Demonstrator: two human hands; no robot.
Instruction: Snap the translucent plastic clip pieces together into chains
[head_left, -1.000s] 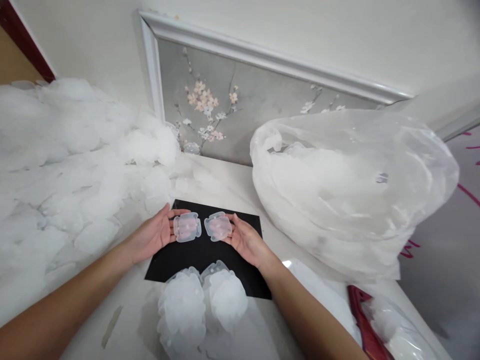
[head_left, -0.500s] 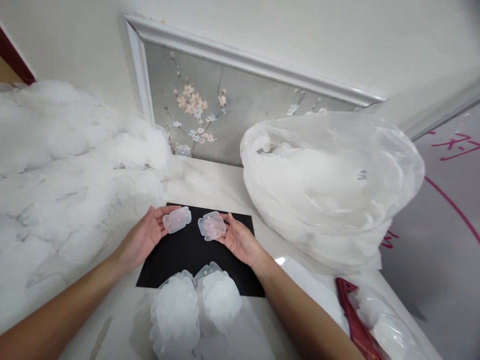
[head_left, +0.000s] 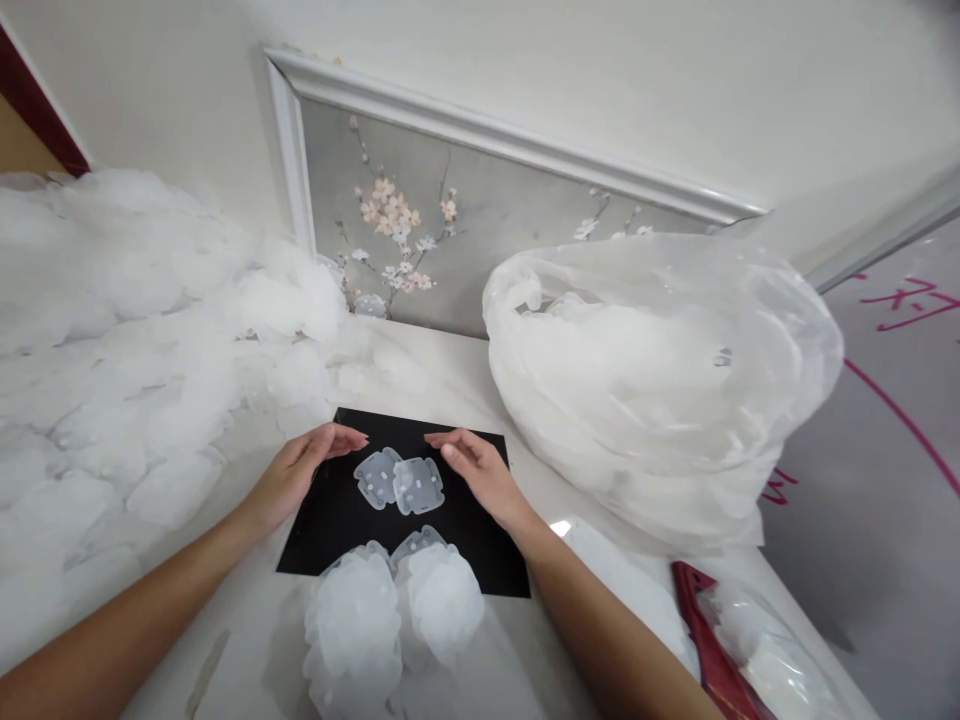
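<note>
Two thin translucent plastic pieces with notched edges and small white dots lie on a black rectangular mat point(head_left: 480, 530). The left piece point(head_left: 375, 478) slightly meets or overlaps the right piece point(head_left: 420, 487); I cannot tell which. My left hand point(head_left: 311, 455) is open at the mat's left side, fingers stretched inward, holding nothing. On the other side, my right hand point(head_left: 476, 468) is open too, its fingers extended beside the right piece and apart from it. Close to me, two stacks of similar pieces, a left stack point(head_left: 354, 630) and a right stack point(head_left: 439, 600), overlap the mat's near edge.
A large heap of similar translucent pieces point(head_left: 135, 350) covers the left of the table point(head_left: 420, 350). At the right stands a big clear plastic bag point(head_left: 660, 390) full of them. A dark red object point(head_left: 712, 640) lies near a small clear bag point(head_left: 780, 650). Behind is a framed floral panel point(head_left: 465, 220).
Both hands have let go of the two plastic pieces, which now lie side by side on the black mat. The fingers have drawn away from them.
</note>
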